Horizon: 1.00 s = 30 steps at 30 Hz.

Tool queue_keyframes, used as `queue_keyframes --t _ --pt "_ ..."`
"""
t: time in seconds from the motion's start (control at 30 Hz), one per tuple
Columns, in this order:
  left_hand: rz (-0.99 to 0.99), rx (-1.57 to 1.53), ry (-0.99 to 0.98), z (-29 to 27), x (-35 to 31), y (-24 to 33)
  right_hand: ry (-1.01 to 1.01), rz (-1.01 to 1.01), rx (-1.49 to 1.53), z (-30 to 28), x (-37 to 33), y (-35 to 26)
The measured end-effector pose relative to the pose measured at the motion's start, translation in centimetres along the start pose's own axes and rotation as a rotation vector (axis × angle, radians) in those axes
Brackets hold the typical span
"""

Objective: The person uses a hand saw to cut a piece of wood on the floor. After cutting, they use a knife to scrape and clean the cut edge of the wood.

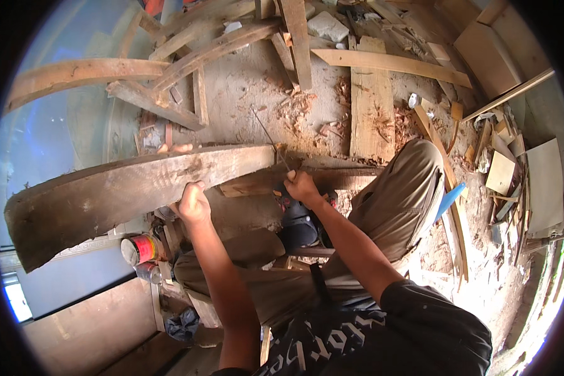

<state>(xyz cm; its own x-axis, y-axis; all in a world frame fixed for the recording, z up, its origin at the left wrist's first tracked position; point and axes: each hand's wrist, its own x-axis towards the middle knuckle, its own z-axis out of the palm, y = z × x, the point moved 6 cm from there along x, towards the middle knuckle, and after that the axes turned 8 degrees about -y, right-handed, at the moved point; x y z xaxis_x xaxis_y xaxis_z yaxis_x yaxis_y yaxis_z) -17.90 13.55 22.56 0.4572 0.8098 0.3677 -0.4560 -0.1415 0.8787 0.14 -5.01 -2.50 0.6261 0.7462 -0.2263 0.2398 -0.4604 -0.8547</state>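
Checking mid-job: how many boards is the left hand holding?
1: a curved weathered board, gripped by the left hand, stretching from far left to mid-picture, its right end near the thin tool in the right hand. Another behind it could be hidden.

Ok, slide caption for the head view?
Head view: the left hand grips a long wooden board while the right hand holds a thin tool by its end, shavings on the floor.

Large pale letters [335,338] in an old-style script run across the front of the black shirt [435,326] at the near edge. To the left, a can [130,252] bears a red-and-yellow label [146,248], its print too small to read.
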Motion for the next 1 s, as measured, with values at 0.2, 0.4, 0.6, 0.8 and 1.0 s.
queue_keyframes --t 0.2,0.4,0.6,0.8,1.0 --pt "0.088 0.042 -0.106 6.0 1.4 3.4 -0.483 0.446 0.820 -0.1 -0.4 1.0" --pt "0.151 0.046 -0.108 8.0 2.2 5.1 0.066 -0.039 0.198 -6.2 -1.2 -10.1" --pt "0.163 0.117 -0.123 5.8 1.5 5.2 0.345 -0.451 0.554 -11.4 -3.3 -18.9" --pt "0.098 0.046 -0.043 6.0 0.9 4.7 0.043 0.037 -0.108 0.6 -1.7 0.7" --pt "0.109 0.043 -0.175 5.4 1.6 4.4 -0.207 0.154 0.327 1.3 -1.0 3.0"
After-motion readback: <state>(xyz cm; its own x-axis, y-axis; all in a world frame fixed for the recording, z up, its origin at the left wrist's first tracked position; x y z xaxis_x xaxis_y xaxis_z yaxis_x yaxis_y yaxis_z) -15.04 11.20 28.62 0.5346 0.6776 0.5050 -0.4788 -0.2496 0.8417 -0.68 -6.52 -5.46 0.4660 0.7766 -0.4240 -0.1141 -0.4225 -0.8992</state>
